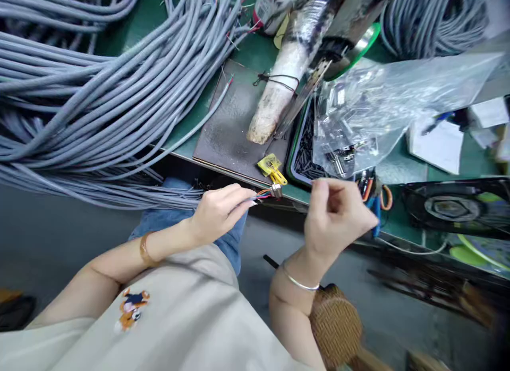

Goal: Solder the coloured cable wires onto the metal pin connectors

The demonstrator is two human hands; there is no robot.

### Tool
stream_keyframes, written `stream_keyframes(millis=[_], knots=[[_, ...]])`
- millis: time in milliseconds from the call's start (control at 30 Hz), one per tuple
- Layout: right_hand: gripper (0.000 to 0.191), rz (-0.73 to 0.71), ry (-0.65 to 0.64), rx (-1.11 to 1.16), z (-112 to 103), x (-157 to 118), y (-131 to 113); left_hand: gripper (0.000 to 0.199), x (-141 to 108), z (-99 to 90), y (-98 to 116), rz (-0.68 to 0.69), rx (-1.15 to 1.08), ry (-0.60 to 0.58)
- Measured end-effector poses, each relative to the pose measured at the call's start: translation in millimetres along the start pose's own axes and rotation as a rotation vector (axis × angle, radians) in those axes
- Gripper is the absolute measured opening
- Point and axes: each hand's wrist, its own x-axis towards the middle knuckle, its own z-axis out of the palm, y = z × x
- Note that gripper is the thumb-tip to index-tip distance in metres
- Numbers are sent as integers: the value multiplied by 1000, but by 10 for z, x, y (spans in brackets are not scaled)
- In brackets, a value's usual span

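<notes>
My left hand (pixel 223 211) is closed round the end of a grey cable near the table's front edge. Thin coloured wires (pixel 263 193) come out past its fingertips and run to a small metal connector (pixel 276 191). To the right, my right hand (pixel 338 214) is raised with curled fingers, apart from the connector. Whatever it may hold is hidden. Close beyond the connector, a yellow tag-like piece (pixel 272 168) lies at the edge of a dark board (pixel 231 126). A tray of small black sleeves (pixel 305 153) stands just beyond my right hand.
Grey cables (pixel 119 105) heap over the left of the green table. A white-wrapped tool (pixel 279 89) slants over the board. A clear plastic bag (pixel 398 94) with metal parts overlaps the tray. Orange-handled pliers (pixel 385 197) and a black fan-like unit (pixel 458 207) sit at right.
</notes>
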Motion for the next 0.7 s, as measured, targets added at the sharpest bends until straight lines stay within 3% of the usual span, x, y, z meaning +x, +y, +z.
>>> stream_keyframes(millis=[100, 167, 233, 333, 433, 533, 600, 700], knots=[[29, -11, -96, -123, 100, 305, 217, 22, -105, 151, 19, 75, 144, -86], [25, -2, -210, -190, 199, 456, 307, 27, -139, 189, 6, 26, 86, -270], [20, 18, -295, -215, 308, 562, 347, 25, -136, 158, -42, -113, -183, -531], [13, 55, -380, -209, 416, 671, 366, 22, -81, 19, -169, -456, -800, -841], [8, 111, -445, -175, 423, 742, 407, 34, 9, -141, -285, -773, -1117, -793], [9, 140, -408, -125, 370, 740, 464, 36, 127, -238, -309, -906, -1108, -602], [10, 144, -280, -64, 315, 676, 465, 31, 208, -255, -276, -919, -1051, -470], [13, 163, 8, 155, 206, 477, 343, 25, 297, -226, -205, -890, -924, -307]])
